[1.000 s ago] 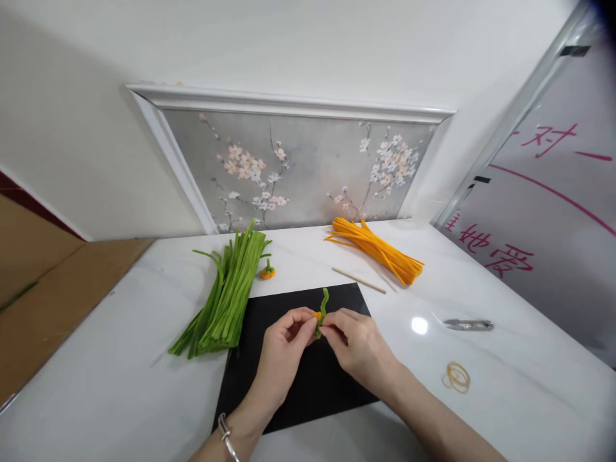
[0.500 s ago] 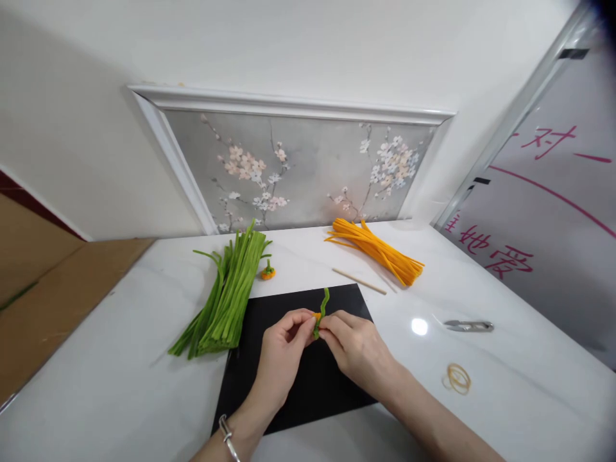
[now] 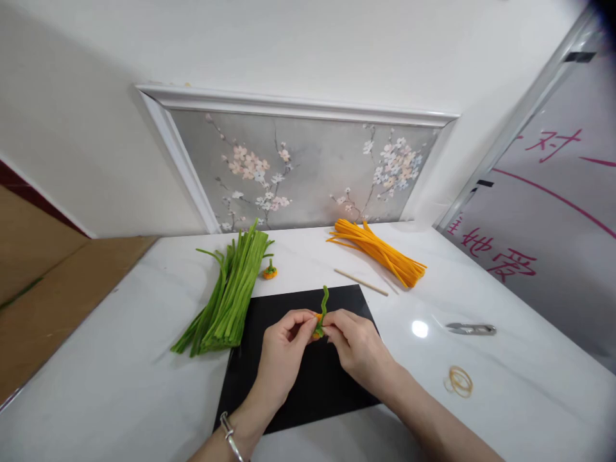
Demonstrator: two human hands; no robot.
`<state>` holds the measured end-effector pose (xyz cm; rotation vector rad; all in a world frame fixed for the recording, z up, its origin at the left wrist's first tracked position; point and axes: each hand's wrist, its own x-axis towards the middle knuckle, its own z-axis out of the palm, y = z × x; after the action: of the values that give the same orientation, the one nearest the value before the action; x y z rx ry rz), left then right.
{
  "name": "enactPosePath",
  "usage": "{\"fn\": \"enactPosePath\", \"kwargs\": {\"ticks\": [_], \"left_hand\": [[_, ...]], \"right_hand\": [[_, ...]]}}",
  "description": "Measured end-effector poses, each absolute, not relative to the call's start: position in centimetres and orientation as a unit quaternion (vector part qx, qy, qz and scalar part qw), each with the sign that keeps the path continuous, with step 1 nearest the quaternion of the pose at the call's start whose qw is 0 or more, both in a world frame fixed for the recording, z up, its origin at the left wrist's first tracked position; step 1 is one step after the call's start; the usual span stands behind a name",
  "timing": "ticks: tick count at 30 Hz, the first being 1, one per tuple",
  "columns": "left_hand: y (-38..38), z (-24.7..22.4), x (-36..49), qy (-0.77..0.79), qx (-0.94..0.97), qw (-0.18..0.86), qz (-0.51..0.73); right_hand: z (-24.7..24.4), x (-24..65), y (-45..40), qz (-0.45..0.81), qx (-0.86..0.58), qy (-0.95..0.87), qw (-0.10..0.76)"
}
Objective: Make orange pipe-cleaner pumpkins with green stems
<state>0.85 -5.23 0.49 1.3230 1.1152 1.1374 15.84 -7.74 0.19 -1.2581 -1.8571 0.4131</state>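
Over the black mat [image 3: 298, 398], my left hand [image 3: 285, 346] pinches a small orange pipe-cleaner piece [image 3: 317, 335], mostly hidden by the fingers. A green pipe cleaner [image 3: 325, 301] rises from it, its free end pointing up and away from me. My right hand [image 3: 357, 340] is closed, thumb and forefinger pinching the green stem's lower part, right beside the left fingertips. Behind the mat stands a small finished-looking orange pumpkin shape with a green stem [image 3: 270, 272].
A bundle of green pipe cleaners [image 3: 231, 301] lies left of the mat, orange pipe cleaners [image 3: 378, 250] at the back right. A thin wooden stick [image 3: 360, 282] lies behind the mat. Thread snips [image 3: 471, 329] and rubber bands [image 3: 461, 382] are to the right; cardboard [image 3: 86, 276] is at left.
My right fingers have shifted slightly at the base of the green pipe cleaner, and more orange shows below it. The whole view has moved a little.
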Motion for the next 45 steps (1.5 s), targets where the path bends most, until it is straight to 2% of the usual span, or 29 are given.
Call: {"fn": "enactPosePath", "kwargs": {"ticks": [6, 12, 19, 25, 30, 37, 45], "left_hand": [[-5.5, 0.6, 0.9, 0.452, 0.579, 0.497, 0.462], [-5.2, 0.4, 0.7, 0.469, 0.583, 0.470, 0.469], [-5.5, 0.7, 0.8, 0.471, 0.617, 0.438, 0.453], [-5.6, 0.2, 0.7, 0.476, 0.628, 0.439, 0.432], [-5.5, 0.3, 0.8, 0.471, 0.628, 0.426, 0.449], [-5.4, 0.2, 0.9, 0.436, 0.636, 0.433, 0.467], [-5.4, 0.3, 0.7, 0.403, 0.651, 0.464, 0.445]], "right_hand": [[0.2, 15.8, -7.7, 0.134, -0.530, -0.722, 0.424], [0.5, 15.9, -7.9, 0.156, -0.492, -0.731, 0.446], [0.8, 16.6, -7.7, -0.023, -0.432, -0.805, 0.406], [0.6, 17.0, -7.2, -0.053, -0.399, -0.832, 0.382], [0.6, 16.4, -7.5, -0.070, -0.440, -0.812, 0.377], [0.9, 16.2, -7.7, -0.055, -0.496, -0.804, 0.325], [1.3, 16.9, -7.7, 0.061, -0.524, -0.782, 0.332]]}}
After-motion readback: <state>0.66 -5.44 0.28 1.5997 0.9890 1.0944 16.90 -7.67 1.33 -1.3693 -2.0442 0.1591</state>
